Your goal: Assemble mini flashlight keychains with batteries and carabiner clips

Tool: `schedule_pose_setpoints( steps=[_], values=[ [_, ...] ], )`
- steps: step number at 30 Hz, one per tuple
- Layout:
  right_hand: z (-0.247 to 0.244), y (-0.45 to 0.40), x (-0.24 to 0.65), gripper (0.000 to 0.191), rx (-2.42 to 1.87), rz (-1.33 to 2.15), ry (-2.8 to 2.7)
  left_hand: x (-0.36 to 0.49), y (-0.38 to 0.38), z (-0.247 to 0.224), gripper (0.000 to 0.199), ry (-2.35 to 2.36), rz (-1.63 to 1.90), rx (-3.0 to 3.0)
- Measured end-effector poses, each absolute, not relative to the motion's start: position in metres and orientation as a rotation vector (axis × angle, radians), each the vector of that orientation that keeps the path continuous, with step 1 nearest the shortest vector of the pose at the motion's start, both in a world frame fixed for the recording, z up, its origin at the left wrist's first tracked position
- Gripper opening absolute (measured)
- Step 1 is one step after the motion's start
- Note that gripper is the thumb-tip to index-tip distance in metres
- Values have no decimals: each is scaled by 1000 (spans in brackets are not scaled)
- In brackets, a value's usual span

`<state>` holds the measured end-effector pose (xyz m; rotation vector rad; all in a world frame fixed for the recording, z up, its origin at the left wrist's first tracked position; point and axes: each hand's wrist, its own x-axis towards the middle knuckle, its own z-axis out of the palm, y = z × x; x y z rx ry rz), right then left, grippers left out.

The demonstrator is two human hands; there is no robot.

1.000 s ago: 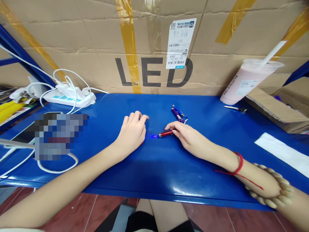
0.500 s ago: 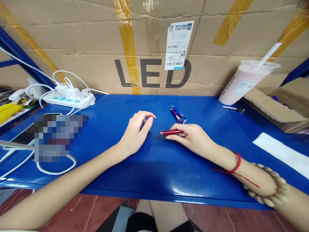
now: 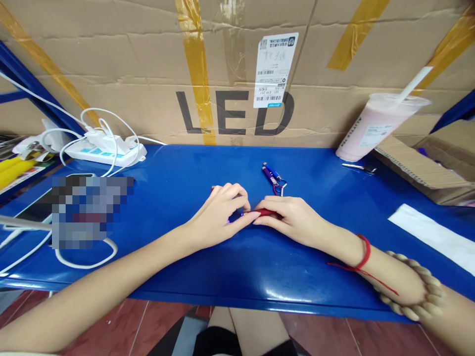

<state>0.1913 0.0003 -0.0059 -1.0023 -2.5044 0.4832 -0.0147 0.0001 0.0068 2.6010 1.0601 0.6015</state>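
Note:
My right hand (image 3: 293, 215) is closed around a slim red mini flashlight (image 3: 266, 212), held level just above the blue tabletop. Curled around its front end is my left hand (image 3: 218, 215), with the thumb and fingertips at the metal head. A violet-blue glow shows in the gap under my left fingers. A small red spot is visible beside the left knuckles; what it is, I cannot make out. Beyond my right hand lie a purple mini flashlight (image 3: 267, 174) and a blue mini flashlight (image 3: 272, 170), side by side with key rings at their near ends.
A power strip (image 3: 111, 151) with white cables and a phone (image 3: 37, 205) are on the left. To the right stand a drink cup (image 3: 374, 128) with a straw and an open cardboard box (image 3: 419, 173); a white paper strip (image 3: 434, 237) lies nearer. A large carton (image 3: 148, 64) walls the back.
My left hand has moved right and closed about the front end of the red mini flashlight. The right hand has dropped slightly. A violet-blue glow now shows.

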Motion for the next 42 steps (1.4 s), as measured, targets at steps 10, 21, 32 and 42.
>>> schedule_pose_setpoints(
  steps=[10, 21, 32, 42],
  values=[
    [-3, -3, 185, 36, -910, 44, -2571, -10, -2, 9, 46, 1083, 650, 2353],
    [-3, -1, 190, 30, -1118, 167, -2422, -12, 2, 9, 35, 1278, 844, 2145],
    [-4, 1, 191, 32, -1154, 191, -2421, -12, 2, 10, 32, 1375, 840, 2108],
    [-3, 0, 192, 30, -1167, 276, -2401, -11, -1, 11, 28, 1366, 856, 2062]
  ],
)
